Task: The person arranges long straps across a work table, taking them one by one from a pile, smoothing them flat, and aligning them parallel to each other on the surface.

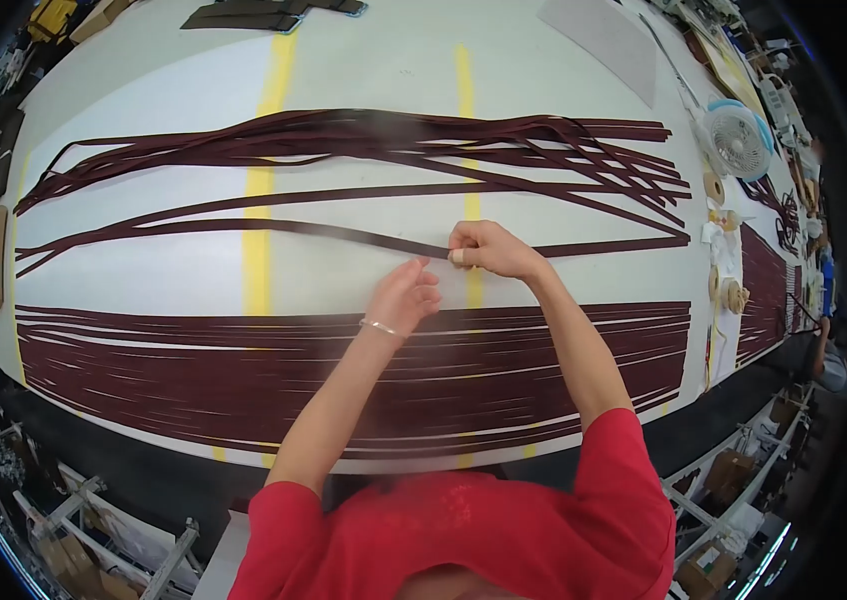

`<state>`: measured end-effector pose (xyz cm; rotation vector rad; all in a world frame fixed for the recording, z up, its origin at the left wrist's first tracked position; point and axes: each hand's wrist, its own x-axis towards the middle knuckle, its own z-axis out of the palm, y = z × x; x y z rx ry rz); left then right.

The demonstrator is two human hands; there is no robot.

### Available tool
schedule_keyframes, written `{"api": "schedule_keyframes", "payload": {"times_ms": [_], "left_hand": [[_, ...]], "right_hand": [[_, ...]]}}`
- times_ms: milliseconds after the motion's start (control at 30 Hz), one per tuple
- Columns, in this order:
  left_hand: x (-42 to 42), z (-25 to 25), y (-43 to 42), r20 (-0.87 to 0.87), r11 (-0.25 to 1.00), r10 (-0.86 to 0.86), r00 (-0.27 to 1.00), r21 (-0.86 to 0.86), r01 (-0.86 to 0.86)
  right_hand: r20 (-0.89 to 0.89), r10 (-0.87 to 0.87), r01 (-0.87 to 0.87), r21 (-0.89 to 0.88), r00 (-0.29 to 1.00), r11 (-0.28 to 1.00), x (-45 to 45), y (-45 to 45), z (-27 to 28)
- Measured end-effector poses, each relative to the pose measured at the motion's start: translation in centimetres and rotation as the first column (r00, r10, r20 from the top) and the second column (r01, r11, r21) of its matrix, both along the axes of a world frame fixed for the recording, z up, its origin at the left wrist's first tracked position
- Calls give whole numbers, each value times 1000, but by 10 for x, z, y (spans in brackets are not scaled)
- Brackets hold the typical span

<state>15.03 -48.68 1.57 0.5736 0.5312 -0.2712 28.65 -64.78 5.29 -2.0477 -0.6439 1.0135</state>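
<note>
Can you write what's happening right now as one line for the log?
right hand: pinching dark strip | left hand: open, close by | loose bundle: beyond them | flat strips: laid side by side, nearer the body

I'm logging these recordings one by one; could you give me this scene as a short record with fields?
Surface: large pale table with yellow bands
Right hand: pinching a long dark maroon strip
Left hand: beside that strip, fingers curled loosely; contact unclear
Near side: many maroon strips laid side by side
Far side: loose bundle of maroon strips, some crossing
Right edge: round fan
Worn: red shirt, bracelet on left wrist
</note>
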Motion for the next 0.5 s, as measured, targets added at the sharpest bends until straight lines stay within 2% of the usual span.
{"api": "schedule_keyframes", "payload": {"times_ms": [67,100,233,267,333,433,500], "left_hand": [[10,-11,-13,72,979,37,997,-202,-21],[12,3,-20,46,998,38,998,39,-40],[7,25,-19,71,962,216,974,155,-225],[5,27,-16,72,958,189,979,205,-200],[1,28,-10,75,941,138,988,303,-154],[0,25,-11,85,923,184,979,326,-202],[9,18,-9,78,896,289,954,328,-298]], "right_hand": [[-304,-60,88,77,951,993,-10,-6,24],[-311,-78,114,98,947,989,-13,-12,29],[-265,-87,93,12,960,996,-4,-63,41],[-251,-103,99,-26,963,995,0,-79,47],[-274,-137,144,6,952,989,5,-114,46],[-229,-185,191,1,956,982,7,-146,50],[-106,-244,245,-8,964,970,15,-165,40]]}}
